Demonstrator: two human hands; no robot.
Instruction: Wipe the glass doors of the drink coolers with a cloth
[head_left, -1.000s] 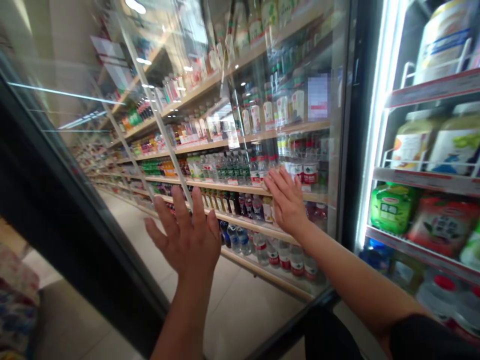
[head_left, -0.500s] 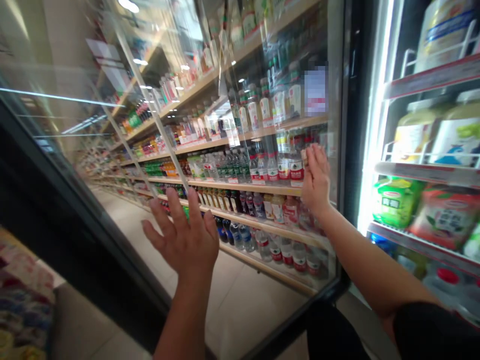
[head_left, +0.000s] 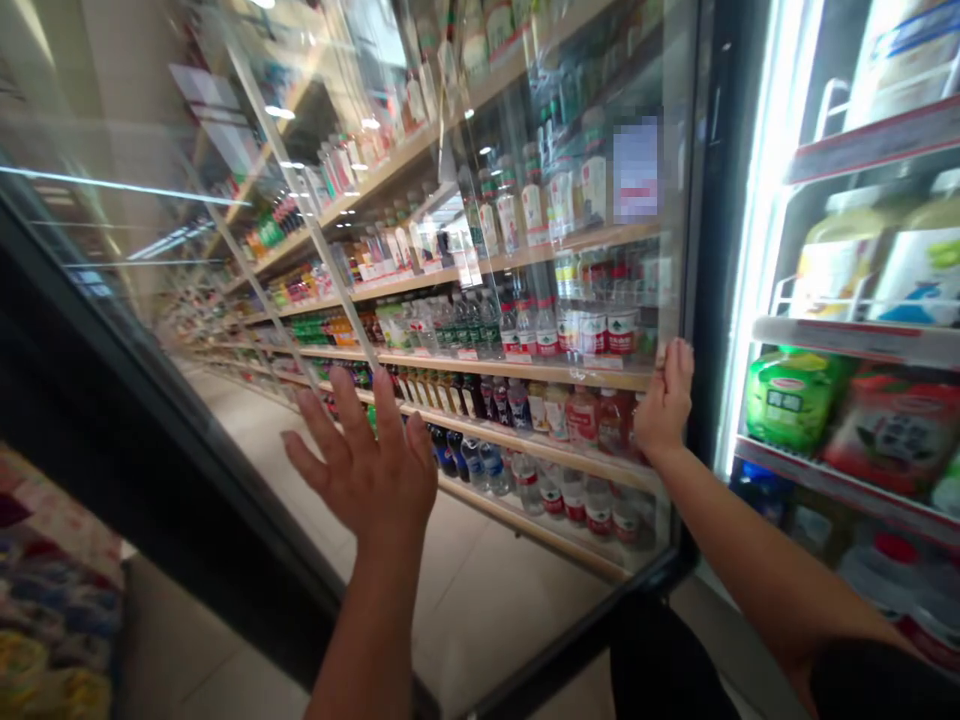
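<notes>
A tall glass cooler door point(head_left: 465, 590) with a black frame stands swung out in front of me, reflecting shelves of bottles. My left hand point(head_left: 364, 465) is open, fingers spread, flat against or just off the glass at its lower middle. My right hand point(head_left: 664, 400) rests with straight fingers on the door's right edge beside the black frame point(head_left: 701, 300). Neither hand holds anything.
The lit cooler interior point(head_left: 855, 340) at right holds shelves of large bottles, green point(head_left: 787, 400) and red-labelled point(head_left: 889, 440). A patterned fabric item point(head_left: 45, 610) lies at lower left. Tiled floor shows in the glass reflection.
My right hand slid rightward across the glass from its middle to the door's right edge. My left hand stayed nearly in place. The door's angle has barely changed.
</notes>
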